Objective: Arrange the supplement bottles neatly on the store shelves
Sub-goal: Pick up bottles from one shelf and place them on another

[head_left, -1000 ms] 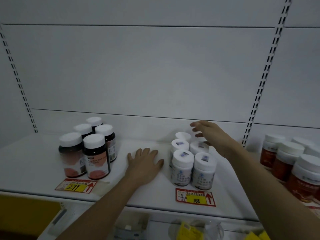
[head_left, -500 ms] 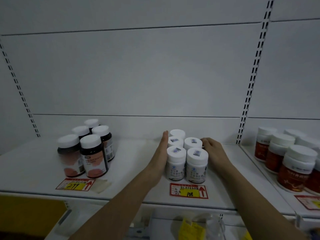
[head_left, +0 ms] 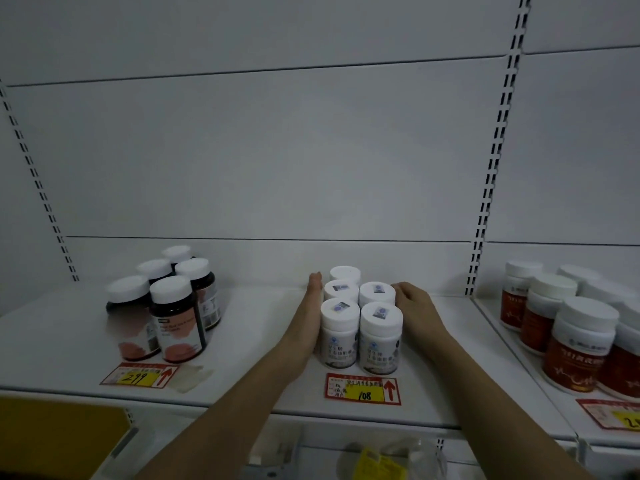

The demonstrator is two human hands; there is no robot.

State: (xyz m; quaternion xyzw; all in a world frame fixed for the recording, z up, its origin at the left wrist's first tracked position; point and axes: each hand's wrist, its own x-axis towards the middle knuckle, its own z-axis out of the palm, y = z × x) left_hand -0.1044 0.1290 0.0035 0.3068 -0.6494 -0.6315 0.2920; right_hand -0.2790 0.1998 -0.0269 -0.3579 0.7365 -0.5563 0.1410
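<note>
Several small white supplement bottles (head_left: 360, 323) with white caps stand in a tight two-wide cluster at the middle of the white shelf (head_left: 259, 341). My left hand (head_left: 310, 317) lies flat on its edge against the cluster's left side, fingers straight and together. Against the right side rests my right hand (head_left: 415, 308), its fingers curled by the rear right bottle. Neither hand lifts a bottle. A red and yellow price tag (head_left: 363, 389) reading 108 sits in front of the cluster.
Several dark bottles with white caps (head_left: 166, 303) stand grouped at the left behind a 299 price tag (head_left: 138, 375). Red-labelled white-capped bottles (head_left: 568, 327) fill the neighbouring shelf at the right. A slotted upright (head_left: 485, 202) divides the two bays. A lower shelf shows below.
My left hand left the shelf surface and turned on edge against the white bottles. My right hand came down from above them to their right side. The cluster now stands tighter.
</note>
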